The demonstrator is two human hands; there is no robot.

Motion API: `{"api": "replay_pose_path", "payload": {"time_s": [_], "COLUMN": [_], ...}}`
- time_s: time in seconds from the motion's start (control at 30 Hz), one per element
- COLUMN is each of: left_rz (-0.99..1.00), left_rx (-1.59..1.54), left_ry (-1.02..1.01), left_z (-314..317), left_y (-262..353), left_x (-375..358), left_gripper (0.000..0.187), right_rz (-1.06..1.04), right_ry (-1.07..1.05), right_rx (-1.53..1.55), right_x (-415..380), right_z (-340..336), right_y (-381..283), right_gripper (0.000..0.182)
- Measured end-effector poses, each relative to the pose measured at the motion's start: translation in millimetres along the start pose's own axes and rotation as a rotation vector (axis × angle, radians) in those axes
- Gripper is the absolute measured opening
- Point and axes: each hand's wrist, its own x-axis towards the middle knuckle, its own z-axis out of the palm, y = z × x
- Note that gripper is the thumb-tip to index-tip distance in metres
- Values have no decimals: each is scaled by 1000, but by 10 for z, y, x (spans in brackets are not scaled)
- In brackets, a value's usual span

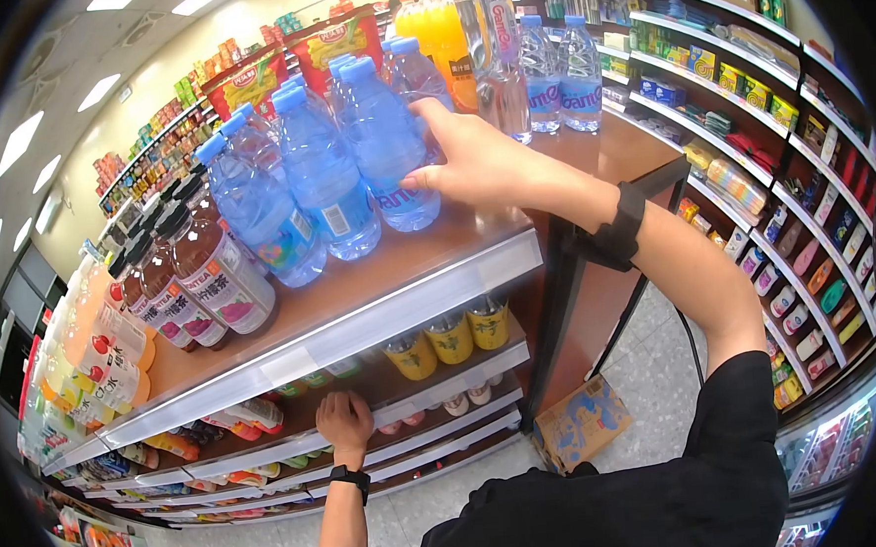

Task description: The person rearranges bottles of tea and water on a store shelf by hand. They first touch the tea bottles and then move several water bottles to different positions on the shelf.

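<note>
My right hand (464,156) is closed on the side of a clear water bottle (383,138) with a pale blue cap, at the front right of a group on the top shelf. Its thumb presses near the label, and the other fingers are partly hidden. The bottle stands upright beside other water bottles (319,171) of the same kind. Lower down, my left hand (345,419) rests at the front edge of the second shelf (405,406). Its fingers are curled in, and nothing shows in them.
Dark-capped tea bottles (222,275) and orange drinks (104,336) stand to the left. Taller bottles (498,62) and red snack bags (337,46) are behind. Yellow cans (448,339) sit below. A cardboard box (583,422) lies on the floor beside the shelf unit.
</note>
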Motion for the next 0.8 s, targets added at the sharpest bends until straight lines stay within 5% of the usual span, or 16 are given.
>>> {"api": "replay_pose_path", "payload": {"time_s": [0.23,0.3,0.37,0.47,0.53,0.67,0.8], "left_rz": [36,31,26,24,16,7,-1], "left_rx": [-43,-42,-69,-32,-27,-20,-9], "left_ry": [4,10,12,15,11,13,14], "left_z": [32,28,39,31,22,1,4], "left_y": [-54,-61,-55,-42,-28,-11,-2], "left_x": [-33,-40,-24,-23,-18,-4,-1], "left_gripper": [19,19,20,20,20,19,19], "right_rz": [124,27,159,122,241,570,729], "right_ry": [-108,76,173,600,666,484,437], "right_rx": [-234,-239,-166,-305,-437,-353,-13], "right_x": [-93,-25,107,205,166,49,23], "right_z": [-104,-290,-680,-1266,-1646,-2027,-1903], "right_y": [-120,-15,89,595,963,1486,1598], "right_gripper": [79,56,41,35,46,101,113]}}
